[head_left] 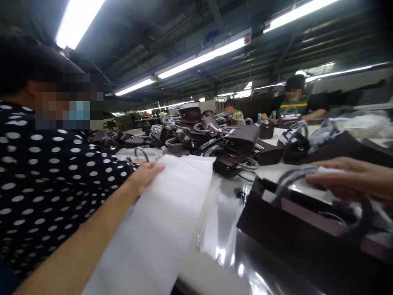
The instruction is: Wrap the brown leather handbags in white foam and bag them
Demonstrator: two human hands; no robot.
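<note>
On a table [196,268], heaped handbags [196,137] are crowding the far side; an open bag [285,233] is filling the near right corner, its interior shadowed, its end cut off. A white sheet [166,209] is covering the near left, a bare strip showing beside it. The left hand [145,174] is pinching the sheet's far corner; the right hand's [346,178] fingers are curling over the bag's handle [283,186], their grip too blurred to tell.

1 head-level view, forward across the near table [208,272]

White sheet [166,209]: matt, foam-like. Dark bag [288,233]: matt, leather-like. Bag handle [284,180]: plastic-wrapped. Clear film [221,229]: glossy plastic.
</note>
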